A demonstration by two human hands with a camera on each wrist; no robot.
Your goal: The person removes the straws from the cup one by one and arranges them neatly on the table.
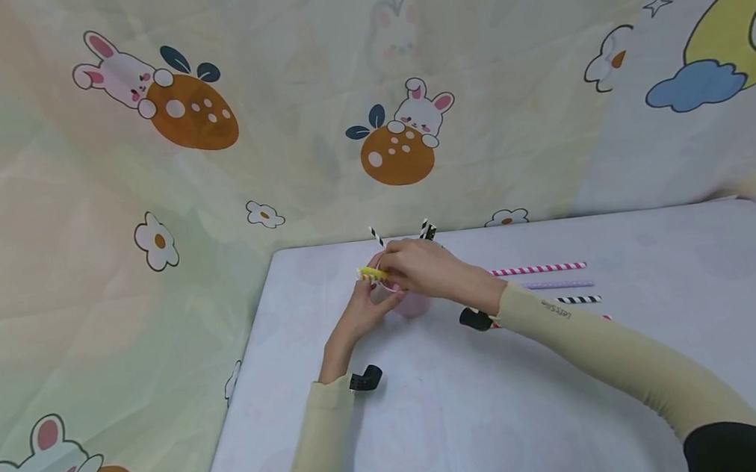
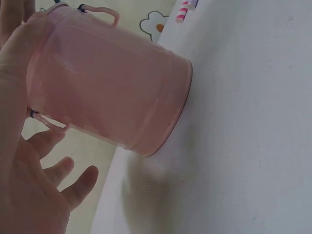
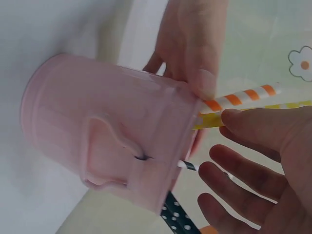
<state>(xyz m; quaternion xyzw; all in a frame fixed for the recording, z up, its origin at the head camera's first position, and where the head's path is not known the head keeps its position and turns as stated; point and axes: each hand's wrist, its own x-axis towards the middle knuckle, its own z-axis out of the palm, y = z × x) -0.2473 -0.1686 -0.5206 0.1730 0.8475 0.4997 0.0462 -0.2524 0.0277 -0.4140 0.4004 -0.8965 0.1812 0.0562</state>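
Observation:
A pink bucket (image 3: 112, 131) with side handles stands on the white table, partly hidden by the hands in the head view. My left hand (image 1: 360, 314) holds it by the rim, thumb on the near side. With thumb and fingertip, my right hand (image 1: 424, 268) pinches a yellow patterned straw (image 3: 212, 120) at the bucket's mouth. Beside that straw an orange-and-white striped straw (image 3: 239, 99) sticks out. A black-and-white straw (image 3: 188, 165) and a black straw with white dots (image 3: 178, 214) also stand in the bucket. The straws' lower ends are hidden inside it.
Right of the bucket, several paper straws lie in a row: a pink striped one (image 1: 539, 269), a purple one (image 1: 561, 285), a black-and-white one (image 1: 579, 300) and a red striped one (image 1: 606, 317), partly under the right forearm. A printed cloth (image 1: 314, 121) hangs behind the table.

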